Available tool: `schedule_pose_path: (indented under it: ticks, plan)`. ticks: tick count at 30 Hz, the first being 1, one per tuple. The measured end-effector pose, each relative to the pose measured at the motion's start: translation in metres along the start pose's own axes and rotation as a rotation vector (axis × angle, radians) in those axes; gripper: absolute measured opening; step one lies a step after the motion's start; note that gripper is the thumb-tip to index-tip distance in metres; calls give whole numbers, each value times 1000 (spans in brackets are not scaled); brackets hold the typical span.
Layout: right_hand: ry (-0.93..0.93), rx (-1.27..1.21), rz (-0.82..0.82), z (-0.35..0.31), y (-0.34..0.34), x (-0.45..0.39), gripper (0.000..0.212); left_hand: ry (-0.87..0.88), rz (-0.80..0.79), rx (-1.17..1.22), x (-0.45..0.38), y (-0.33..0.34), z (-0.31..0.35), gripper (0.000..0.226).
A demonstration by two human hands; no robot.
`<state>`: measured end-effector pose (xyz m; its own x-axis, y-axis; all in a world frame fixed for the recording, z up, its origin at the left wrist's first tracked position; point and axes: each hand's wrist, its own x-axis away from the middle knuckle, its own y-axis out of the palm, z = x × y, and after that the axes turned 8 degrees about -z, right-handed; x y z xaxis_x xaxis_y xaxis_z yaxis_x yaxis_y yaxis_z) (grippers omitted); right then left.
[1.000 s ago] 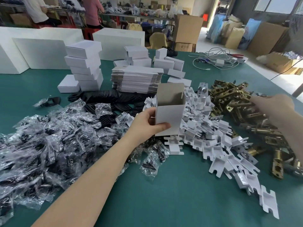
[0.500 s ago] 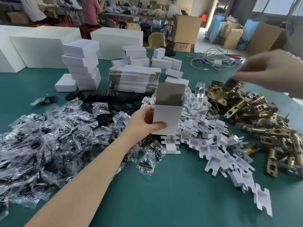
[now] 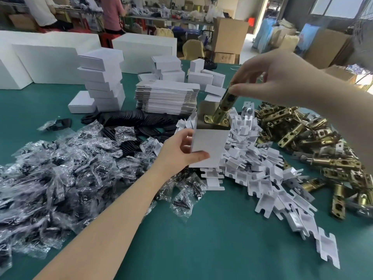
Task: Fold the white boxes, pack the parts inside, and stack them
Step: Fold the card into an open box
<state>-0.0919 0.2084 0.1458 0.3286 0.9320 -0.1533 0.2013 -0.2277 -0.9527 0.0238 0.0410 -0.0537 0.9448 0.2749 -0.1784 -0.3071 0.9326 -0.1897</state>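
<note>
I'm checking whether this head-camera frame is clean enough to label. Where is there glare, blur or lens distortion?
Head view: wide-angle bending at the edges, stretching the left forearm and curving the table; glints on the plastic bags and on the brass latch that the right hand pinches; daylight blows out the window at the top right; the left hand and white box are fairly sharp, the background soft.

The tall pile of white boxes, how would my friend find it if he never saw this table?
Start at the green table and look to its far left part. The stack of closed white boxes rises there, left of the low pile of flat unfolded cartons. It is the tallest white pile, with folded boxes resting crookedly on one another.
</note>
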Motion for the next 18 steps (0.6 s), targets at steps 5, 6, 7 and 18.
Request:
schedule_pose_path:
  ticks: [5,6,7,18]
  plan:
    - [-59,162,-96,-4,16,-14,20,4,-28,7,2,0,3,45]
    - [-63,213,-115,-5,21,-17,20,8,-32,6,2,1,4,44]
    - [-57,258,-134,-7,26,-19,21,11,-33,8,2,1,4,45]
    - [4,99,-142,-3,47,-19,26,17,-3,26,1,-1,1,44]
